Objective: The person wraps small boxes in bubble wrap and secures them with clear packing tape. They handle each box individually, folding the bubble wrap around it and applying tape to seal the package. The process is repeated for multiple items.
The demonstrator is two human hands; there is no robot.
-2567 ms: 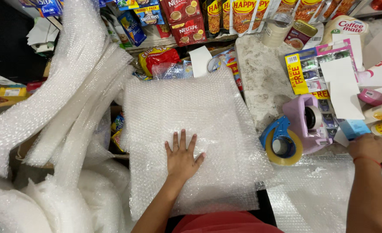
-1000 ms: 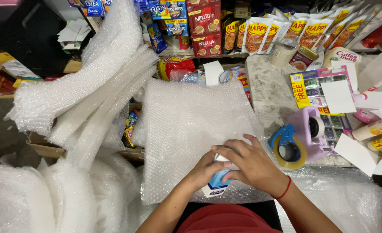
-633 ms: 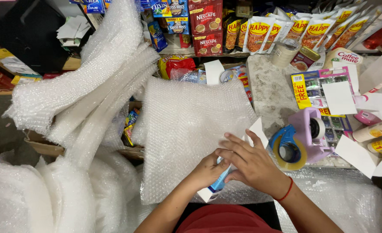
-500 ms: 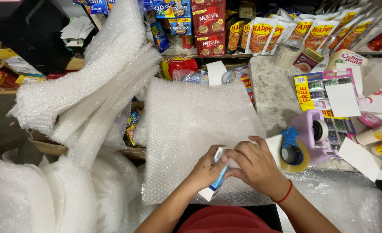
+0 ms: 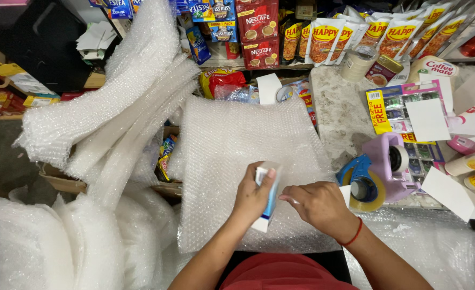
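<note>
From here I judge the wrapping as barely begun: the small white-and-blue box (image 5: pixel 267 200) sits upright in my left hand (image 5: pixel 252 197), just above the near part of the flat bubble wrap sheet (image 5: pixel 237 161), and no part of that sheet is folded over it yet. The left fingers (image 5: pixel 270 173) are closed around the box, thumb pressing near its top edge. My right hand (image 5: pixel 319 207) is right beside it, fingers curled narrow at the box's right side; I cannot tell whether they pinch an edge of the box or merely touch it. What looks left, then, is laying the box down, rolling the sheet around it, and taping it shut.

The tape is ready for that: a blue tape dispenser (image 5: pixel 360 182) with a tan roll lies just right of the sheet on the table (image 5: pixel 334 115), touching a lilac dispenser (image 5: pixel 390 164) with a white roll.

As for containers, a cardboard box (image 5: pixel 66 181) to the left, under the long folded lengths of bubble wrap (image 5: pixel 114 107), is mostly hidden, so I cannot say what it holds. A round tin (image 5: pixel 382 67) and a pale jar (image 5: pixel 358 60) stand closed at the far end of the table. The shelf (image 5: pixel 259 64) beyond carries red packets and orange snack pouches standing in a row.
</note>
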